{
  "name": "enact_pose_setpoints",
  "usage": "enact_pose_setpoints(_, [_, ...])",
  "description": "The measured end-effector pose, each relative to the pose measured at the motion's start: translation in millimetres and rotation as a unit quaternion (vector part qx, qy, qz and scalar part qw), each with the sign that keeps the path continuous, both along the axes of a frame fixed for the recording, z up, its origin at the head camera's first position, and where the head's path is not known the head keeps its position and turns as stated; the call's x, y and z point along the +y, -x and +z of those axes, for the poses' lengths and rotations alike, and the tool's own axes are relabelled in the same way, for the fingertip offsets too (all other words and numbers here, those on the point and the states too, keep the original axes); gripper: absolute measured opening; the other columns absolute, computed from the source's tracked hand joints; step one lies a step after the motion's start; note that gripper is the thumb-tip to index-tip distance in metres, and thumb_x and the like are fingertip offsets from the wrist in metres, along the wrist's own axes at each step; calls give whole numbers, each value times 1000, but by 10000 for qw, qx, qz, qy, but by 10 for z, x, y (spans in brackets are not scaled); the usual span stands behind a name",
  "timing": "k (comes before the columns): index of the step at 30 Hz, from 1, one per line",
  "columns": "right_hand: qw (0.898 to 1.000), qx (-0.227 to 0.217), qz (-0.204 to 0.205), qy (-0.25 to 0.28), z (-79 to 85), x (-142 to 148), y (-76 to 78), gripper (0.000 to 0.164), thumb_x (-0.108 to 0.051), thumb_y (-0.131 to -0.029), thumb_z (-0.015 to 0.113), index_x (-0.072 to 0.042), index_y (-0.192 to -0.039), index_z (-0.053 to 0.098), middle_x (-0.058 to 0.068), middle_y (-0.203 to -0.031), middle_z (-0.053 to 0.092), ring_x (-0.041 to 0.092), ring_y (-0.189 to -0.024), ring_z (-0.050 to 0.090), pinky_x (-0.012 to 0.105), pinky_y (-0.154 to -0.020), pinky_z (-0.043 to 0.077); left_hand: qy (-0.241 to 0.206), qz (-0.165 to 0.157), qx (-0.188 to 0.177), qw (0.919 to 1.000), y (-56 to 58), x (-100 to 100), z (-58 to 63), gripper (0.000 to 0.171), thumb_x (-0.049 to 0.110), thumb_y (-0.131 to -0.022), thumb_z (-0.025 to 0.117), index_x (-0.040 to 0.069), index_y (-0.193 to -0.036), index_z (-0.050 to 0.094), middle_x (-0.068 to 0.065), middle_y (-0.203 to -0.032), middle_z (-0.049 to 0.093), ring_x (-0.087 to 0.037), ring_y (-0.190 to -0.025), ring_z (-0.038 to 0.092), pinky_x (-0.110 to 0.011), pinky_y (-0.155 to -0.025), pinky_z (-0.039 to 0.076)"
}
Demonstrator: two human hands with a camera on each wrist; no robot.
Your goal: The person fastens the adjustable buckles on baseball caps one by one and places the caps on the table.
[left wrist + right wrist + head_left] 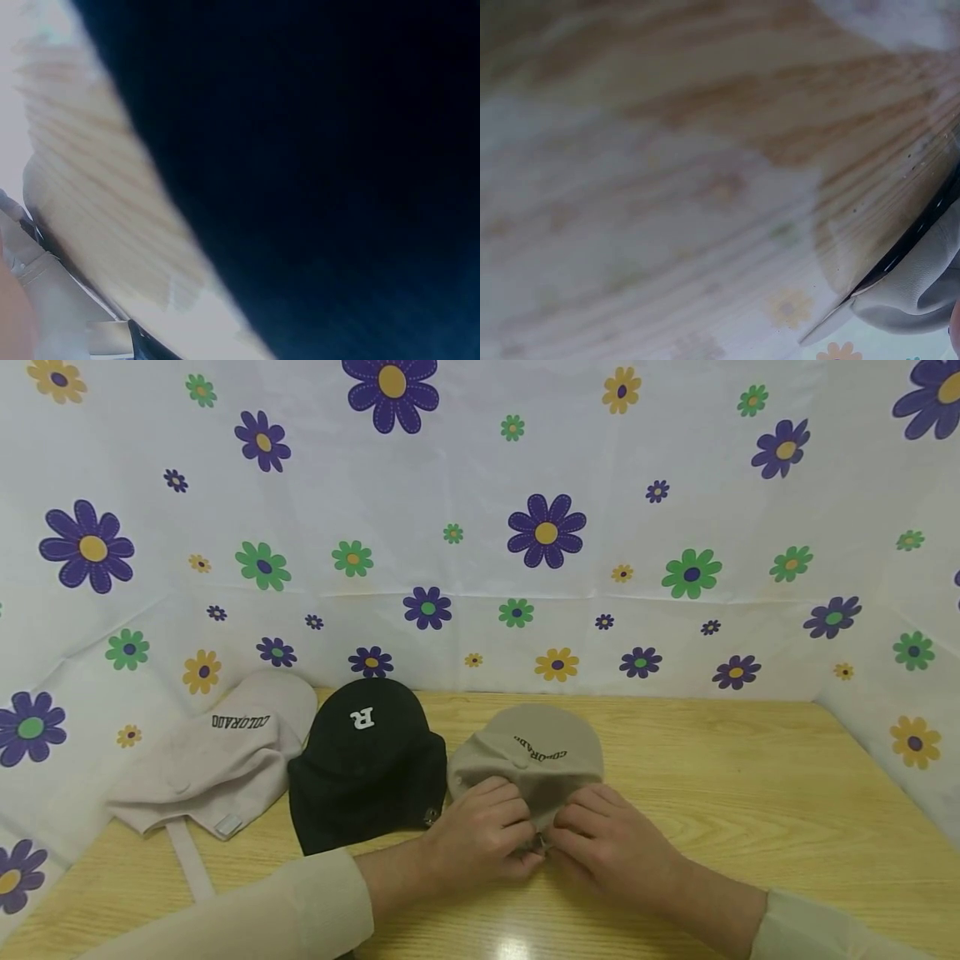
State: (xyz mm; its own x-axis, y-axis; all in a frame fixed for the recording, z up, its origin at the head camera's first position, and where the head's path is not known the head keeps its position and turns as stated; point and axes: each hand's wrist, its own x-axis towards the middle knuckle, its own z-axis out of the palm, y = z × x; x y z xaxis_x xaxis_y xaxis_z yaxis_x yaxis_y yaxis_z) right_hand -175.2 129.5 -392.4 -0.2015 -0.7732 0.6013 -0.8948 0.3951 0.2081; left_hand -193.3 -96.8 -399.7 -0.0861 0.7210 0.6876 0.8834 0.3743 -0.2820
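Note:
A khaki baseball cap with dark COLORADO lettering lies on the wooden table, its back opening toward me. At that near edge my left hand pinches the cap's strap by a small metal buckle. From the other side my right hand pinches the strap too, fingertips almost meeting the left ones. My fingers hide much of the strap. In the right wrist view part of the khaki cap shows at the lower right. Dark, blurred fabric of a black cap fills most of the left wrist view.
Left of the khaki cap sits the black cap with a white R, close to my left forearm. Farther left lies a pale pinkish cap, its strap hanging toward me. A flower-printed cloth stands behind the wooden table.

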Motion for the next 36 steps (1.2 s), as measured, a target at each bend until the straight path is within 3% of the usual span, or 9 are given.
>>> enact_pose_setpoints(18, [9999,62,75,-35,5,4,5,14,-20,-95,62,-13,-90,72,-4,-89,67,16,-89,59,32,-89,46,-89,-33,18,10000,-6,1,-8,25,26,-79,76,18,-63,58,7,-68,56,-10,-68,55,-27,-74,49])
enact_pose_setpoints(36, [9996,253,126,93,-6,0,9,30,-21,-102,46,-13,-87,71,-3,-87,65,17,-88,59,33,-89,46,1,40,113,9999,-4,-9,-14,26,29,-80,76,18,-64,58,7,-69,56,-10,-68,54,-27,-76,50])
